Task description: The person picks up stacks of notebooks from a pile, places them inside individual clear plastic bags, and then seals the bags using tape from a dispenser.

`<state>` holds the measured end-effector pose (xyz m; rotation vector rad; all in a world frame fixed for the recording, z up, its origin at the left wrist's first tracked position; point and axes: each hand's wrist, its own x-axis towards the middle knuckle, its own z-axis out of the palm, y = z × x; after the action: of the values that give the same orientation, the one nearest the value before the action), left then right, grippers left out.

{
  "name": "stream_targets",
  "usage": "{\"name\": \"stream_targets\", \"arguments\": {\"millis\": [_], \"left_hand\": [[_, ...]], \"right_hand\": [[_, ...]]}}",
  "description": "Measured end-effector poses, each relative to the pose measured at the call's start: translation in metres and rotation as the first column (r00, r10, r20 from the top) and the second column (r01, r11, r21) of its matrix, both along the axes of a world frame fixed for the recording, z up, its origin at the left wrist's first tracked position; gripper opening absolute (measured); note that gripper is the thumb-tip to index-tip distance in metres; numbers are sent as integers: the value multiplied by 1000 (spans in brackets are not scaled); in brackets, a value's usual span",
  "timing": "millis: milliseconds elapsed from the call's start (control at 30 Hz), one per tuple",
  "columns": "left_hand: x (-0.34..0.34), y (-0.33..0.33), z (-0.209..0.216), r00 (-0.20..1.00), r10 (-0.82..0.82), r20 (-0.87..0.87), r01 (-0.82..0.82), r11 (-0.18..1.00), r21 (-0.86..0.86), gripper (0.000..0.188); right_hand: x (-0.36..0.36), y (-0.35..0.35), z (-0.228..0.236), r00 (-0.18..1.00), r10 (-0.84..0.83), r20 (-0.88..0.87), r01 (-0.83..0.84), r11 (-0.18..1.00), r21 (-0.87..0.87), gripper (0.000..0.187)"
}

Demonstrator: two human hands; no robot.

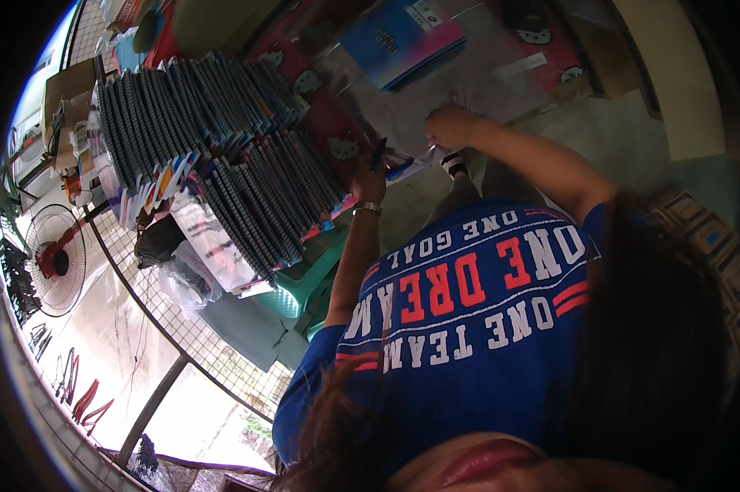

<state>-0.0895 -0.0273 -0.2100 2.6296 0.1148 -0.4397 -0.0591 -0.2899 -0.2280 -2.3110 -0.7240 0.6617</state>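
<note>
My right hand [450,125] is closed in a pinch at the near edge of the table, at the edge of a clear plastic sheet [426,156]. To its left, my left hand [370,179] is at the same edge, its fingers partly in shadow. Slim dark blue parts [399,170] show beside the left fingers; their kind is unclear. Beyond the hands lies a blue and pink notebook [399,41], apparently on top of another, flat on the plastic-covered table.
Tall rows of spiral-bound notebooks [190,115] crowd the left side, with a second row [263,205] nearer me. A green plastic chair [296,291] stands below them. Farther left are a fan [54,258] and a wire mesh [173,328]. A red patterned cover [329,131] shows on the table.
</note>
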Motion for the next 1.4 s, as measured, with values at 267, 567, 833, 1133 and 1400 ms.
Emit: {"name": "stream_targets", "arguments": {"millis": [267,567,833,1133,1400], "left_hand": [[-13,19,6,990,86,111,-34,912,-410,33],[6,-3,32,972,27,-234,-64,986,-153,48],[54,-67,62,790,-389,473,308,920,241,32],[140,-31,64,903,283,322,-190,938,-291,24],[76,-175,15,722,-629,288,483,757,441,64]], "right_hand": [[-4,24,1,972,121,201,-102,989,-104,19],[24,17,17,952,-297,-75,305,943,132,29],[30,3,103,783,-24,621,35,999,-5,37],[167,-170,97,928,-301,218,289,953,88,22],[258,-172,51,991,-136,14,136,979,-152,25]]}}
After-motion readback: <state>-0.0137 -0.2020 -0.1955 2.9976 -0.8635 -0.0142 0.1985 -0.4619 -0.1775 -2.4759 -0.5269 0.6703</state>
